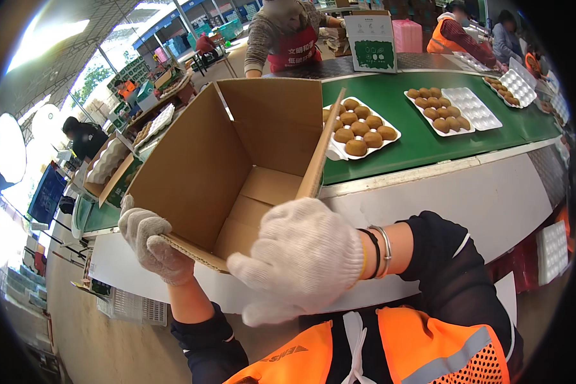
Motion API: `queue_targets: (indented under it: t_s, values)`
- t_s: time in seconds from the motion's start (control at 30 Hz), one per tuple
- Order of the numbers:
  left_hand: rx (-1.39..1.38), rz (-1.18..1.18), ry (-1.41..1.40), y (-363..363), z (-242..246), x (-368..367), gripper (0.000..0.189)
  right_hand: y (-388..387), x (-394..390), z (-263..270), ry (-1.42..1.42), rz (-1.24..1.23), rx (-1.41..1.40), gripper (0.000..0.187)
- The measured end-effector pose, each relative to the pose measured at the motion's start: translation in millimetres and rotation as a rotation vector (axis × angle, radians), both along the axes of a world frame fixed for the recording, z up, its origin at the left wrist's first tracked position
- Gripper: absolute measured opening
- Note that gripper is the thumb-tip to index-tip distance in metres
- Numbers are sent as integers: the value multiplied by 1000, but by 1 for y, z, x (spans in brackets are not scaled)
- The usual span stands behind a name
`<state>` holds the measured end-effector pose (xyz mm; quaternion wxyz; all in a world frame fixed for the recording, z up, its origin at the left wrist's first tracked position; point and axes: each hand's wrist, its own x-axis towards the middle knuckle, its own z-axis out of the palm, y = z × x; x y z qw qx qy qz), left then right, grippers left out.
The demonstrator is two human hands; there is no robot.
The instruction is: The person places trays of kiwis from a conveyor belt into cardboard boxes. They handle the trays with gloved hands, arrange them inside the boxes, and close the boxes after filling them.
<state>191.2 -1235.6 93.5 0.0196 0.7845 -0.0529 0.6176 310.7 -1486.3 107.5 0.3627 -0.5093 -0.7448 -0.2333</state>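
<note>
An open cardboard box (187,158), bare inside, stands tilted before me at the edge of the belt. My left hand (156,242), in a white knit glove, grips the box's near left corner, with the thumb over the rim. My right hand (300,254), gloved the same way, lies against the near right corner; its fingers are spread, somewhat blurred, and part of them is hidden behind the box wall. Just right of the box, a white moulded tray of brown kiwifruit (360,128) rests on the green conveyor belt (389,165).
Further along the belt lie an opened tray of kiwifruit (439,110) and another one (504,91). A co-worker in a red apron (295,48) stands across the belt, beside an upright printed carton (372,43). A pale work surface (441,192) borders the belt on my side.
</note>
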Motion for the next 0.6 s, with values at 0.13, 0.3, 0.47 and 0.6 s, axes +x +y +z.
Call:
queue_targets:
  t_s: [0.13,0.3,0.47,0.6]
  values:
    - [-97,-32,-52,9,-7,11,49,-48,6,-97,120,1,8,42]
    - [-123,-36,-70,11,-16,20,48,-39,54,-138,341,11,-250,60]
    - [-189,-134,40,7,-16,11,49,-6,114,-55,-111,-290,-386,80]
    - [150,82,45,-80,2,23,38,38,142,-56,-140,-338,-543,64]
